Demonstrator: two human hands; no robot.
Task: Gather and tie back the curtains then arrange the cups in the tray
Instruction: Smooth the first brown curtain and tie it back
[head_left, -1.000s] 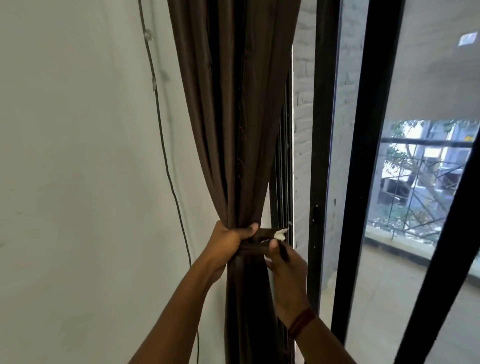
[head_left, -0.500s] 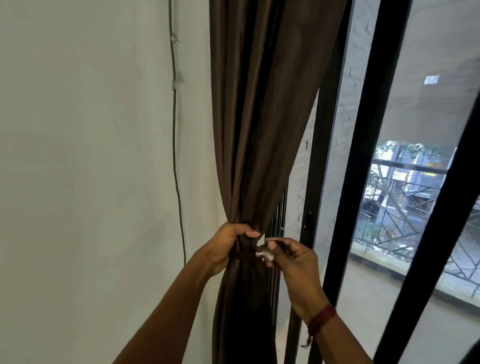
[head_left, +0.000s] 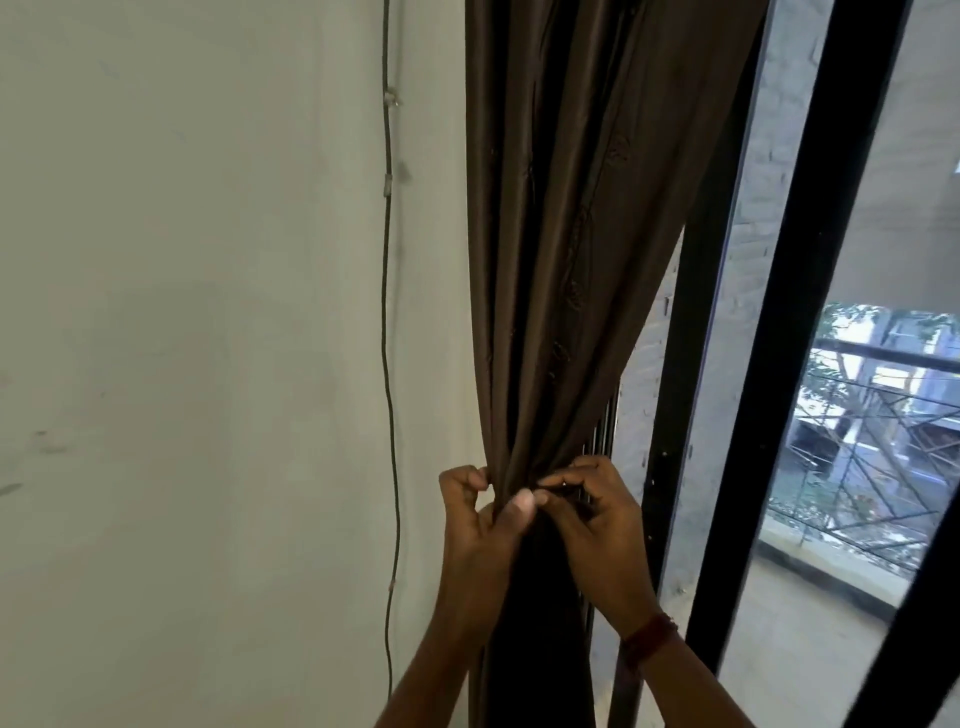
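Observation:
A dark brown curtain (head_left: 561, 249) hangs beside the wall, gathered into a narrow bunch at waist height. My left hand (head_left: 483, 525) clamps the bunch from the left, thumb pressed across its front. My right hand (head_left: 597, 525) pinches the fabric or the tie band at the same spot from the right, fingertips meeting the left thumb. The tie band itself is hidden under my fingers. No cups or tray are in view.
A pale wall (head_left: 182, 364) with a thin black cable (head_left: 387, 312) running down it is to the left. Black window frames (head_left: 800, 312) and glass stand to the right, with a balcony railing (head_left: 872, 415) outside.
Both hands have closed in tighter on the gathered bunch. The white tip seen at the right fingers before is now hidden. The view has shifted so the curtain sits further right.

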